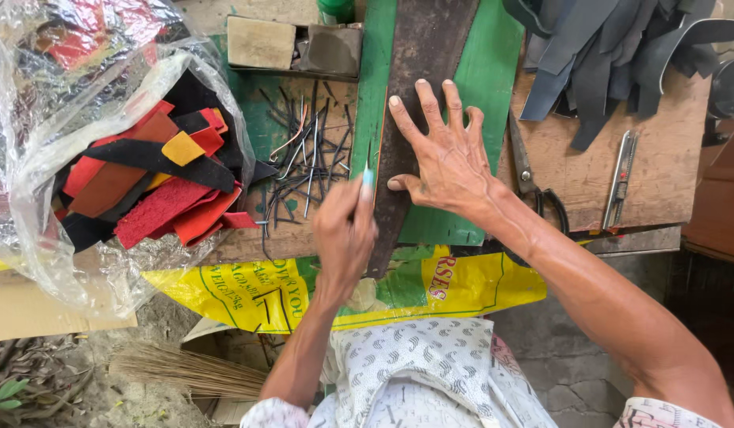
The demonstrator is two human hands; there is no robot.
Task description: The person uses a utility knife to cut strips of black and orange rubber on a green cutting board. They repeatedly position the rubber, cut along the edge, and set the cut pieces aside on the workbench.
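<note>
My right hand (446,154) lies flat, fingers spread, pinning the dark strip (418,71) on the green board (494,71) so it can't slide, while my left hand (345,230), fingers clamped on a thin tool (368,176), works its left edge.

"What was my bench like?"
"A worn wooden board (668,170) carried my green mat (494,79). Scissors (529,178), a utility knife (621,178), dark offcuts (605,55) and thin black trimmings (307,158) lay on it."
</note>
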